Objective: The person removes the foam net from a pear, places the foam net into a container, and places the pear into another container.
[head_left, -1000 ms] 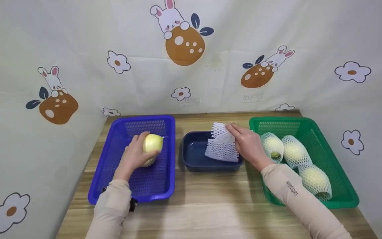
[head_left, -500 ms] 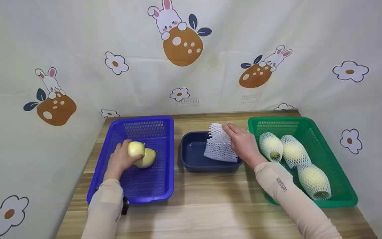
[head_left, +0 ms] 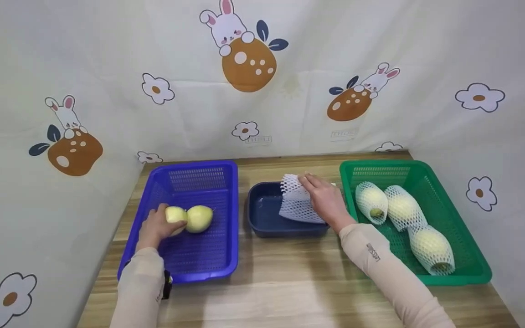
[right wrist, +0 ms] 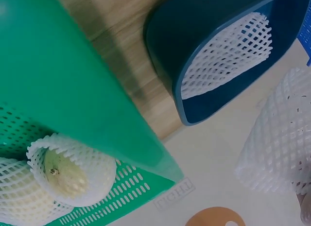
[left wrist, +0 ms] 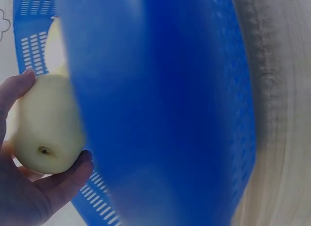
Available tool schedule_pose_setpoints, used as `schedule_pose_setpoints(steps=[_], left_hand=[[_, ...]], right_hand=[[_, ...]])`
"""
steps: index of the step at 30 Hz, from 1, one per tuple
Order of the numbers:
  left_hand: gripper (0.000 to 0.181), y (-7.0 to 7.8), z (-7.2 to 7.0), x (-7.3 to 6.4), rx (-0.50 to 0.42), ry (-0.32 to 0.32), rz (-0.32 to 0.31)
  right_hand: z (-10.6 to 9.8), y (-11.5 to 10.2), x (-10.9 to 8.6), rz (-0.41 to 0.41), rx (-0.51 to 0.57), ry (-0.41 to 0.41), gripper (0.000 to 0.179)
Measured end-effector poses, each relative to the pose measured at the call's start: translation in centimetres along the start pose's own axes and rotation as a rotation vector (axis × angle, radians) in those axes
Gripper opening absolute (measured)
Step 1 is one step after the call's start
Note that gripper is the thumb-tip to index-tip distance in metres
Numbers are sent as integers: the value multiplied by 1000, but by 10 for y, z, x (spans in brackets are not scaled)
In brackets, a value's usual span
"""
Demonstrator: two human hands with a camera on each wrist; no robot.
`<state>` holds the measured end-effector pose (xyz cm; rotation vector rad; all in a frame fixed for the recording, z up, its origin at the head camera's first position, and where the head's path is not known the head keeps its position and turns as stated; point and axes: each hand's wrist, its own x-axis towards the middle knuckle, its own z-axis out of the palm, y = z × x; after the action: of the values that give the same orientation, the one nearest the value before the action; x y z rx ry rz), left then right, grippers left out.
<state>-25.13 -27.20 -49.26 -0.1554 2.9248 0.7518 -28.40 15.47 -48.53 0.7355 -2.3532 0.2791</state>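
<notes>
In the blue basket, my left hand grips a pale yellow pear, thumb on one side and fingers round the other. Right beside it a second pear lies on the basket floor. My right hand pinches a white foam net sleeve over the dark blue box. Another foam net lies inside that box, partly covered by the hand in the head view. Only a bit of the right fingers shows at the right wrist view's edge.
To the right stands a green basket holding three pears in foam nets, one of them a netted pear near its front. The baskets and box stand on a wooden table. Behind them hangs a printed cloth.
My left hand has moved left and toward me with the pear, lowering it beside the second pear, which has come into view. The right hand and its foam net have dropped slightly, shifting left.
</notes>
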Motion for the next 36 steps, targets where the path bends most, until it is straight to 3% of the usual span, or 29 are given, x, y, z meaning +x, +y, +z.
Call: schedule_pose_setpoints(steps=[8,19,31,36], left_hand=[[79,-6,2,-4,12,-25,-40],[87,-5,2,-7,43,-157,-94],[89,-8,10,-7,35,-238,-98],[89,-7,12,-7,28,-257,-107]], right_hand=[[13,-5,-5,-13,-1,-32,49],[29,-14,-19,-41,-43,-106,43],[35,-18,-33,16,-27,-299,33],[32,-19,-36,52,21,-495,35]])
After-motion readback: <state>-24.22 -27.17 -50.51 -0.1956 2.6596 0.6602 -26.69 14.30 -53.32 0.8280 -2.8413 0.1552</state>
